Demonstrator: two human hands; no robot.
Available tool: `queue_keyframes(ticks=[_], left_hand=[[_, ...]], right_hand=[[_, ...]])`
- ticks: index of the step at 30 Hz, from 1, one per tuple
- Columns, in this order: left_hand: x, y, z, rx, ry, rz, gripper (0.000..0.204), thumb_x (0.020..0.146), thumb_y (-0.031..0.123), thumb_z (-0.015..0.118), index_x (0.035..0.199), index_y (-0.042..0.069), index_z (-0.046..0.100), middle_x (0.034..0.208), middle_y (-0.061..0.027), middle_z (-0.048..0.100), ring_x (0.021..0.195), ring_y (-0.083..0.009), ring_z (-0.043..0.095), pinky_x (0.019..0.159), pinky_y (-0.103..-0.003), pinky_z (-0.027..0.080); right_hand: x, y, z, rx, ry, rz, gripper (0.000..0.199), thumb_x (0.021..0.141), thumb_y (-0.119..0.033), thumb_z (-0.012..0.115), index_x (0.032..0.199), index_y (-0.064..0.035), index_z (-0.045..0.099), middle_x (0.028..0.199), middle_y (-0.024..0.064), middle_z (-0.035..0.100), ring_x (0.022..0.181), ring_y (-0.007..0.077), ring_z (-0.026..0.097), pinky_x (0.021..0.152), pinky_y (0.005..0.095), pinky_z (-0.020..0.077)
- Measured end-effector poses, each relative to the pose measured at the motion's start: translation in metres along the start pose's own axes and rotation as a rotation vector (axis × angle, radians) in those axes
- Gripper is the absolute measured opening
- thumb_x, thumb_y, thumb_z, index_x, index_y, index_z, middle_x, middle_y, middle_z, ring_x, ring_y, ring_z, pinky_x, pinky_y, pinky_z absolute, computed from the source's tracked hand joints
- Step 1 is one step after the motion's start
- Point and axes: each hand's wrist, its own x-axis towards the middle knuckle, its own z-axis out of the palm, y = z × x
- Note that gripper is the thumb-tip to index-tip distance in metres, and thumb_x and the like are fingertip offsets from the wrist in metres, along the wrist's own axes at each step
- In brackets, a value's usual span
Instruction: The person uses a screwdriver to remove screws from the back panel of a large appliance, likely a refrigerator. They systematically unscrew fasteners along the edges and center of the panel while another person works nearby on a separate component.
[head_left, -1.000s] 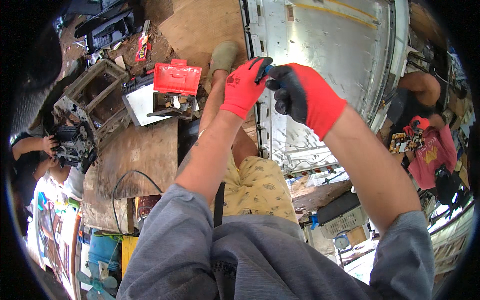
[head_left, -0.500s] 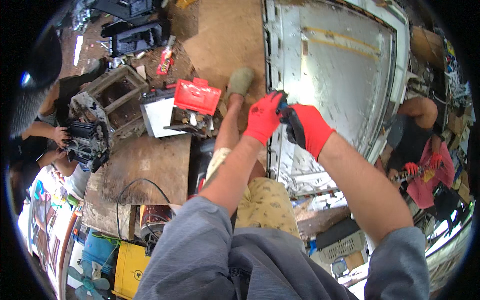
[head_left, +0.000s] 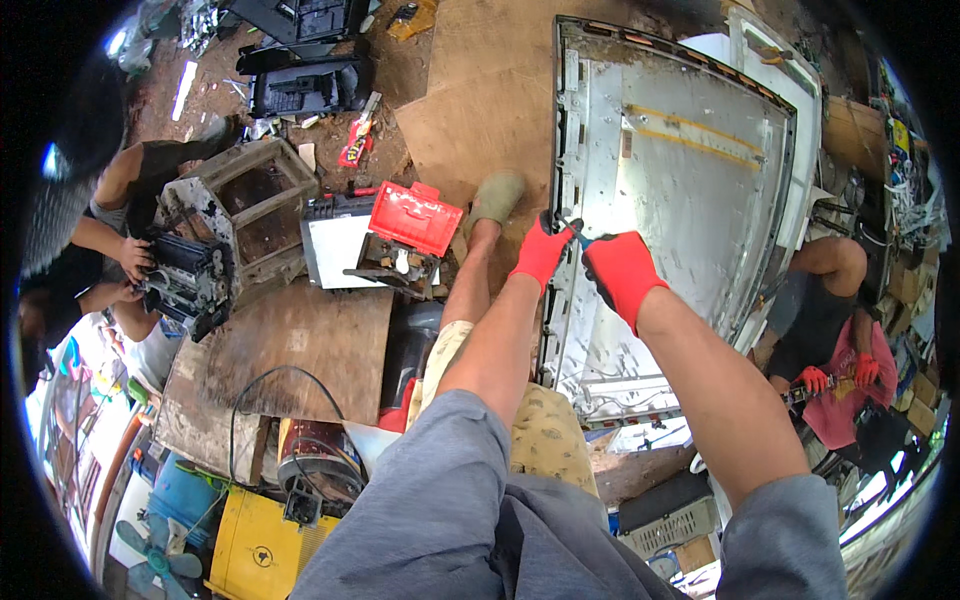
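A large grey metal panel (head_left: 680, 190) lies flat on the floor in front of me. Both my hands wear red gloves and meet at its left edge. My left hand (head_left: 541, 250) grips the panel's rim. My right hand (head_left: 620, 270) is closed around a small blue-handled tool (head_left: 575, 232) whose tip touches the same edge; the tool's kind is too small to tell. My foot in a tan shoe (head_left: 497, 196) rests just left of the panel.
An open red toolbox (head_left: 412, 225) stands left of my leg, beside a wooden frame (head_left: 245, 215). Plywood sheets (head_left: 290, 350) and a yellow machine (head_left: 255, 545) lie nearer. A person at the left handles a black part (head_left: 185, 285). Another person sits at the right (head_left: 830, 330).
My hands have moved down and away from the camera to the panel's left edge, and the view has tilted so more of the panel and floor shows.
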Motion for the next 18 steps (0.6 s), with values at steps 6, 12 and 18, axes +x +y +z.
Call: queue_keyframes(ticks=[6, 12, 18], left_hand=[[-0.004, 0.006, 0.002, 0.105, -0.061, -0.050, 0.060, 0.082, 0.043, 0.076, 0.127, 0.006, 0.059, 0.112, -0.0175, 0.068, 0.107, -0.0314, 0.064, 0.094, -0.040, 0.048], [-0.048, 0.020, 0.017, 0.546, 0.307, 0.424, 0.069, 0.082, 0.036, 0.074, 0.139, 0.005, 0.050, 0.140, -0.0225, 0.050, 0.129, -0.0412, 0.048, 0.106, -0.044, 0.041], [-0.062, 0.030, 0.018, 0.650, 0.059, 0.842, 0.044, 0.087, 0.020, 0.062, 0.130, 0.010, 0.058, 0.131, -0.0140, 0.058, 0.123, -0.0372, 0.053, 0.103, -0.042, 0.044]], right_hand=[[-0.019, 0.035, 0.022, -1.196, 0.216, -0.602, 0.019, 0.092, -0.019, 0.054, 0.102, -0.0077, 0.065, 0.085, 0.0157, 0.066, 0.069, 0.0297, 0.068, 0.056, 0.0378, 0.0516], [-0.028, -0.003, 0.000, -0.834, 0.292, -0.381, 0.032, 0.089, -0.037, 0.054, 0.092, -0.0082, 0.068, 0.086, 0.0149, 0.071, 0.090, 0.0315, 0.069, 0.078, 0.0420, 0.0543], [-0.014, 0.024, 0.011, -1.007, 0.282, -0.754, 0.015, 0.082, -0.017, 0.055, 0.084, -0.0099, 0.067, 0.078, 0.0123, 0.070, 0.072, 0.0308, 0.069, 0.064, 0.0401, 0.0539]])
